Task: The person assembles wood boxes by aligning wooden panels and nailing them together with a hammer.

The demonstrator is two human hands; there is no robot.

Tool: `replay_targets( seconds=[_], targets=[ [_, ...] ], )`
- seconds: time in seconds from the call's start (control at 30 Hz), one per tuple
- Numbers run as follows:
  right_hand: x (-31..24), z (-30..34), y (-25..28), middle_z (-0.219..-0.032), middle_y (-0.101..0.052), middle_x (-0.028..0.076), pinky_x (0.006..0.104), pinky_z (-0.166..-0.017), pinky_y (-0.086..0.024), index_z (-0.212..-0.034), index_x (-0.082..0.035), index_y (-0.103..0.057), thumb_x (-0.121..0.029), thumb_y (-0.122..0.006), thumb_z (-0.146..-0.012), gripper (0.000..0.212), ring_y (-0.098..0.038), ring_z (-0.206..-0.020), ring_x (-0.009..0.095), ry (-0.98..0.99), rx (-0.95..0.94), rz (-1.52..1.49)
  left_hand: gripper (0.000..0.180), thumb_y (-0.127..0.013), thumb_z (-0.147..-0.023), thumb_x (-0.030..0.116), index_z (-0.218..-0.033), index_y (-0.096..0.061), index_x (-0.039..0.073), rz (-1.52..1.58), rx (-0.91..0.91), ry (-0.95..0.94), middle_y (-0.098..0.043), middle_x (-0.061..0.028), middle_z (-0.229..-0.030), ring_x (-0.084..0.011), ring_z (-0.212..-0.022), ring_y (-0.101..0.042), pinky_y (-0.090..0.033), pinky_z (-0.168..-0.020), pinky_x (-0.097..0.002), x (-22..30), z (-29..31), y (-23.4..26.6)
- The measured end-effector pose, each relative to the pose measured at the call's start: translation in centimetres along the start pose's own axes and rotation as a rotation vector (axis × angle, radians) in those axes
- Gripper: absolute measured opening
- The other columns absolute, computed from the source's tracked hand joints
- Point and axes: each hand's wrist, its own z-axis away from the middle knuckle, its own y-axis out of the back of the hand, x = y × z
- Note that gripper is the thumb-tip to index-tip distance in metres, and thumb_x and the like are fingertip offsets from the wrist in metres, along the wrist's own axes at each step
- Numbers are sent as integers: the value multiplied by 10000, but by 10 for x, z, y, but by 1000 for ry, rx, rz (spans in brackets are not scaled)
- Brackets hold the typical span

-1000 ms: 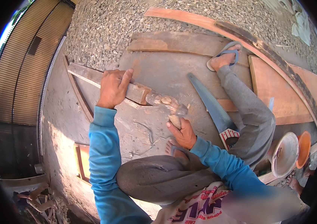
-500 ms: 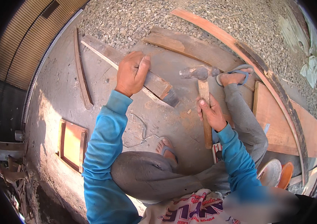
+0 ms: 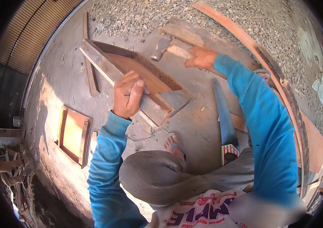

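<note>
My left hand [image 3: 128, 94] is closed around the near side board of a shallow wooden box frame [image 3: 104, 68] with a reddish plywood panel [image 3: 131, 72] inside. The box tilts, so its inner side shows; its near corner points toward my foot. To the right and farther out, my right hand [image 3: 201, 58] grips the wooden handle of a hammer [image 3: 161, 48]. The hammer's dark metal head points left, beyond the box's right side and apart from it.
A handsaw [image 3: 225, 114] lies on the concrete right of my foot. A smaller wooden frame [image 3: 73, 135] rests at the left. One narrow strip [image 3: 90, 72] extends behind the box. Planks [image 3: 207, 41] lie by the gravel [image 3: 138, 15], and a long curved-looking board [image 3: 237, 26] runs down the right.
The box has tilted, exposing its inner panel. My right hand has carried the hammer up and away, its head swinging left. The handsaw is now uncovered.
</note>
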Motion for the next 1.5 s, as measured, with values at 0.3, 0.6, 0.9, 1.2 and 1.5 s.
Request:
replay_targets(
  seconds=[0.3, 0.6, 0.9, 1.2, 1.5],
  targets=[
    [11, -1, -37, -619, -506, 8, 299, -413, -395, -1074, -42, -598, -230, -650, -820, 320, -481, -471, 123, 42, -257, -40, 368, -519, -928, 180, -620, -597, -7, 11, -158, -3, -579, -96, -617, -217, -602, -536, -453, -646, -388, -13, -35, 8],
    [18, 58, -108, -617, -493, -7, 263, -387, -370, -1085, -9, -557, -152, -626, -872, 265, -473, -462, 86, -30, -99, -567, 827, -758, -734, 198, -1384, -303, -35, -307, 388, 362, -506, -223, -1207, -288, -1014, -579, -469, -946, -354, -36, -50, -14],
    [40, -14, -65, -604, -449, -19, 263, -384, -366, -1048, -40, -557, -178, -645, -876, 237, -437, -470, 77, 66, -45, -650, 972, -692, -713, 86, -1452, -104, -144, 133, 140, 673, -415, -285, -1365, -289, -1217, -494, -446, -979, -298, -47, -63, 8],
    [100, -28, -75, -624, -452, -32, 258, -398, -362, -964, -60, -556, -168, -690, -841, 212, -437, -501, 66, 484, -201, -264, 990, -719, -691, 223, -1421, -182, -175, -71, 20, 585, -344, -353, -1405, -399, -1340, -358, -295, -1119, -346, -40, -79, -29],
    [91, -41, -28, -648, -475, -10, 264, -410, -381, -935, -69, -583, -180, -680, -849, 171, -450, -495, 63, -24, 253, -776, 927, -666, -708, 113, -1451, -172, -139, -172, 16, 492, -554, -245, -1238, -245, -1075, -590, -471, -911, -283, -48, -89, -32]
  ],
)
